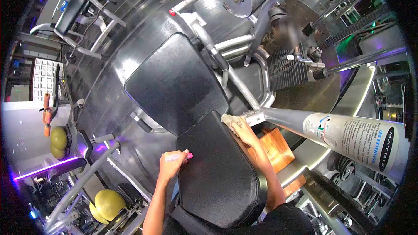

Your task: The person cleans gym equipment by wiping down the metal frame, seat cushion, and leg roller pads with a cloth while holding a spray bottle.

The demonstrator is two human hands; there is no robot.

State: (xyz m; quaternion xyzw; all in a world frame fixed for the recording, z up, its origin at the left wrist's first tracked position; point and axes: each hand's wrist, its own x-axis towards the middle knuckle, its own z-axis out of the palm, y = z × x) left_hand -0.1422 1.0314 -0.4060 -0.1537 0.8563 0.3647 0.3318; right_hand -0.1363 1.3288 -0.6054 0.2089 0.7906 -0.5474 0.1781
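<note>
My left hand point(170, 164) is closed around a small, clear-looking bottle point(174, 158) with a pink end point(189, 156). It is over the left edge of the black padded seat point(213, 169). Most of the bottle is hidden by my fingers. My right hand point(241, 131) grips a crumpled beige cloth point(228, 121), pressed against the seat's far right edge, close to where it meets the black backrest pad point(178, 82). Both pads have a smooth, shiny cover.
Right of the seat runs a grey machine post point(296, 119) with a leg extension label point(348, 137). A wooden box point(276, 150) stands below it. Metal frame bars point(237, 82) lie beyond the backrest. Yellow exercise balls point(109, 204) and another bench point(72, 13) are at the left.
</note>
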